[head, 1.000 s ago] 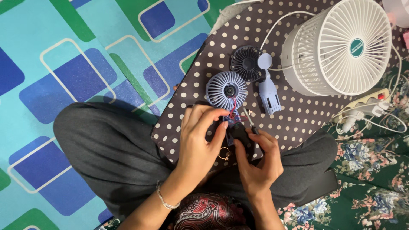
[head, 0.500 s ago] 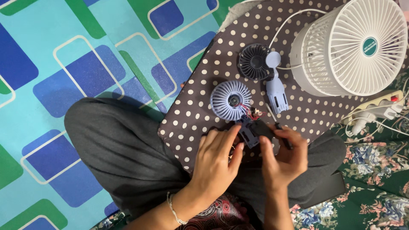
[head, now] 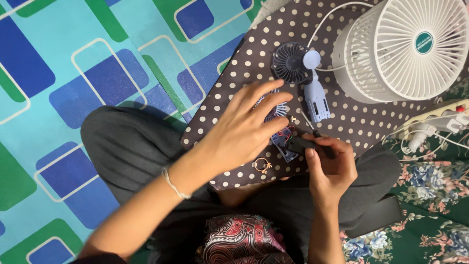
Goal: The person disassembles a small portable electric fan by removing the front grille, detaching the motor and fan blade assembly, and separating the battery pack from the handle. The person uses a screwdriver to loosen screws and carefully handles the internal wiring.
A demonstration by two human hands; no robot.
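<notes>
My left hand (head: 242,129) reaches forward with fingers spread over a small blue hand-fan head (head: 279,112), hiding most of it. It holds nothing. My right hand (head: 330,168) is closed on a thin screwdriver (head: 308,122) and a dark part (head: 297,144), right next to the fan's open blue base with red wires (head: 283,141). A separate blue handle shell (head: 316,100) and a dark round fan grille (head: 289,62) lie just beyond on the brown polka-dot cloth (head: 234,80).
A large white desk fan (head: 415,49) with a white cord stands at the far right. A power strip (head: 439,115) with plugs lies right of it. A small gold ring (head: 262,165) rests on the cloth. My crossed legs in grey trousers (head: 132,151) are underneath.
My left hand has lifted off the fan base and moved forward over the fan head, fingers spread. My right hand has stayed close to the base with the screwdriver.
</notes>
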